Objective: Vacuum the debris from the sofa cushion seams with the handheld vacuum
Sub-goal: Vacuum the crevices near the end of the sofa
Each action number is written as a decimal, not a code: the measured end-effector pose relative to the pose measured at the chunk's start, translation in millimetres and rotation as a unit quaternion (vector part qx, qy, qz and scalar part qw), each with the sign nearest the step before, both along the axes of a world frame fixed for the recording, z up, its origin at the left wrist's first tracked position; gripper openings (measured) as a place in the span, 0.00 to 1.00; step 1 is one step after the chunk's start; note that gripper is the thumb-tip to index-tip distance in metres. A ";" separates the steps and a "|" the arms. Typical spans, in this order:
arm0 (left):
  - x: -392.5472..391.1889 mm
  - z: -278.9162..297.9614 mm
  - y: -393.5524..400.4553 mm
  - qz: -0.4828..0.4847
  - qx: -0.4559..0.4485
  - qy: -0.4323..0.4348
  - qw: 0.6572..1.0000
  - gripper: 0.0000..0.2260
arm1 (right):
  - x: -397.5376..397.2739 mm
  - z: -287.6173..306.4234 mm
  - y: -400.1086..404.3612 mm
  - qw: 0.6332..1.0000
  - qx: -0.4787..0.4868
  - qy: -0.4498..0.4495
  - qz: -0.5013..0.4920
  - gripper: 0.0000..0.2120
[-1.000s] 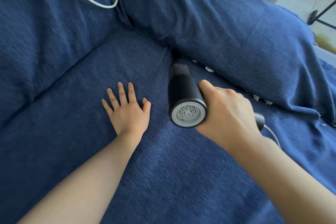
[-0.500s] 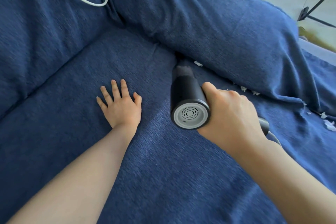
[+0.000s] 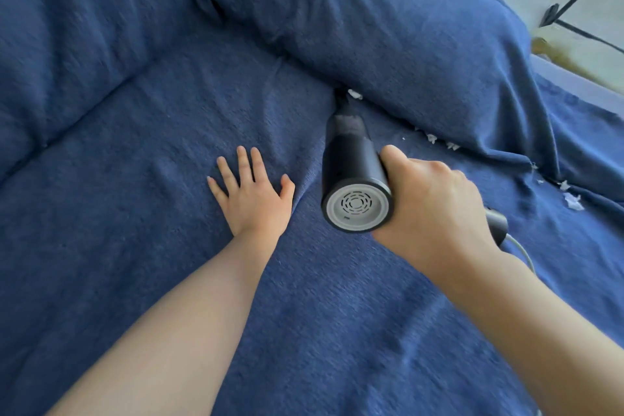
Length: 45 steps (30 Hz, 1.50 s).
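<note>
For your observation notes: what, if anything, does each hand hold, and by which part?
The right hand grips the handheld vacuum by its handle, beside the body's rear end. The left hand holds nothing; it lies flat on the seat cushion.

No readable text anywhere; a tiny dark mark on the handheld vacuum (image 3: 354, 176) rear cap, beside the grip, perhaps lettering, too small to read.

The handheld vacuum (image 3: 353, 176) is a black cylinder with a grey, vented rear cap facing the camera. It tilts away and down, its narrow nozzle tip pressed into the seam (image 3: 388, 118) where the blue seat cushion (image 3: 169, 145) meets the far back cushion (image 3: 388, 27). A white scrap (image 3: 354, 94) lies just right of the nozzle tip. More white debris (image 3: 442, 142) dots the seam further right, with larger bits (image 3: 572, 201) near the right edge.
</note>
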<state>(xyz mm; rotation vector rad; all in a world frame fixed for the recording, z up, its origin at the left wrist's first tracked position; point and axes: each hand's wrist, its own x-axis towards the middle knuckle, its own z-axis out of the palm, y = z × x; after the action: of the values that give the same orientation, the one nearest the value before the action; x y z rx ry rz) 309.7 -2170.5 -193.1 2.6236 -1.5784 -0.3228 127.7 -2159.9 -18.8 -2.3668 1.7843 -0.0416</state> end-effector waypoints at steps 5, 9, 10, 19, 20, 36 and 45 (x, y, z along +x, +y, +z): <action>3.2 -3.8 -3.2 -0.004 0.000 0.021 1.000 0.33 | -4.6 0.2 3.0 0.999 0.006 -0.006 -0.037 0.13; 5.1 -3.6 -2.1 -0.006 -0.009 0.036 0.999 0.33 | -2.6 4.5 8.9 1.000 0.006 0.007 -0.025 0.13; 6.0 -2.9 -2.1 -0.007 -0.009 0.037 0.999 0.33 | -1.8 6.2 11.2 1.000 0.002 0.011 -0.024 0.13; -3.1 9.8 6.1 -0.002 -0.010 0.046 0.999 0.28 | -5.5 -0.1 -1.4 0.999 0.020 0.015 -0.048 0.13; -7.8 11.9 7.7 0.002 -0.011 0.051 0.999 0.28 | -8.0 1.1 0.2 0.998 0.021 0.013 -0.049 0.13; -101.7 16.0 38.4 -0.052 0.008 0.008 0.999 0.32 | -88.3 32.2 40.1 0.999 0.032 0.016 -0.023 0.15; -110.4 26.4 31.4 -0.004 0.067 0.027 0.997 0.27 | -127.8 49.0 63.7 0.998 0.044 0.036 0.027 0.15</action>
<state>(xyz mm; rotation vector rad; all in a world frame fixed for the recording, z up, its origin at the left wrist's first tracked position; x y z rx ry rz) 199.3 -2139.1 -166.8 2.6806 -1.6047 -0.5146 -0.1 -2096.2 30.2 -2.3811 1.7158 0.1270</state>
